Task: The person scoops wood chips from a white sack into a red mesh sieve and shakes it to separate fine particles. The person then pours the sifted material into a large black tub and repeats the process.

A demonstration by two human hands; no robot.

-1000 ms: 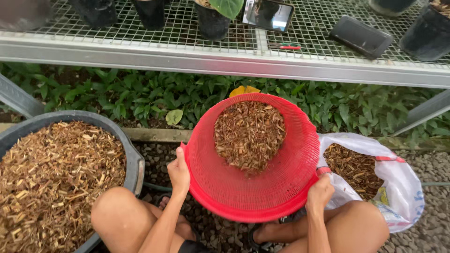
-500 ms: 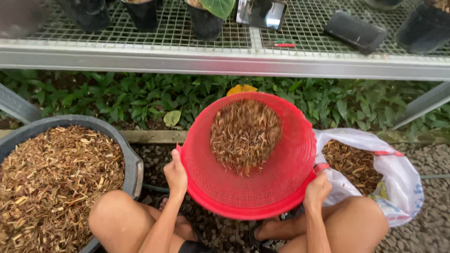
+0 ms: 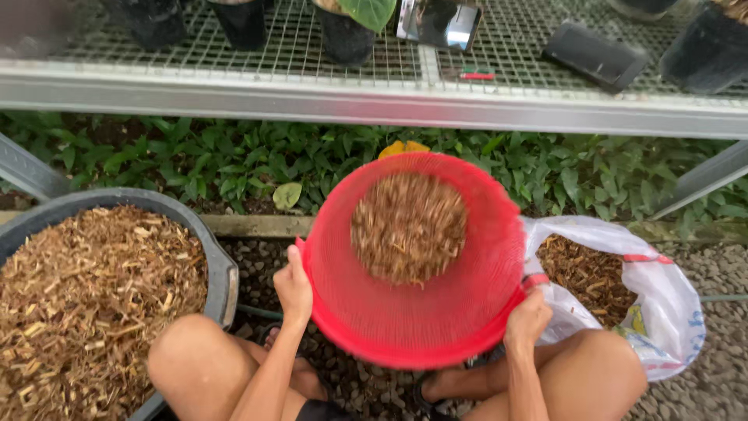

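Item: round red mesh sieve (image 3: 425, 312), plastic, shallow, held tilted above the gravel ground (image 3: 717, 382) between the knees of a squatting person. A heap of brown wood chips (image 3: 408, 226) is carried in its upper half; the heap appears blurred.

Left hand (image 3: 292, 287): placed on the sieve's left rim, fingers curled around the edge and pressed together, thumb on the near side. The rim is gripped firmly.

Right hand (image 3: 527, 320): placed on the sieve's lower right rim, fingers wrapped over the edge; only the back of the hand is shown, so the fingertips cannot be told apart.

Left of the sieve: a large dark round tub (image 3: 222, 273), filled nearly to the rim with coarse tan bark and chip pieces (image 3: 86, 304). The tub is touched by the person's left knee.

Right of the sieve: a white plastic bag (image 3: 662, 312), open at the top, with darker brown chips (image 3: 588, 277) seen inside. It is set just beside the right knee.

Behind: low green plants (image 3: 218, 160) and a yellow leaf (image 3: 403, 147) at the sieve's far rim. Above these, a metal mesh bench (image 3: 374, 97) is seen, on which black pots (image 3: 343, 35) and a flat black tray (image 3: 596, 56) are stood.
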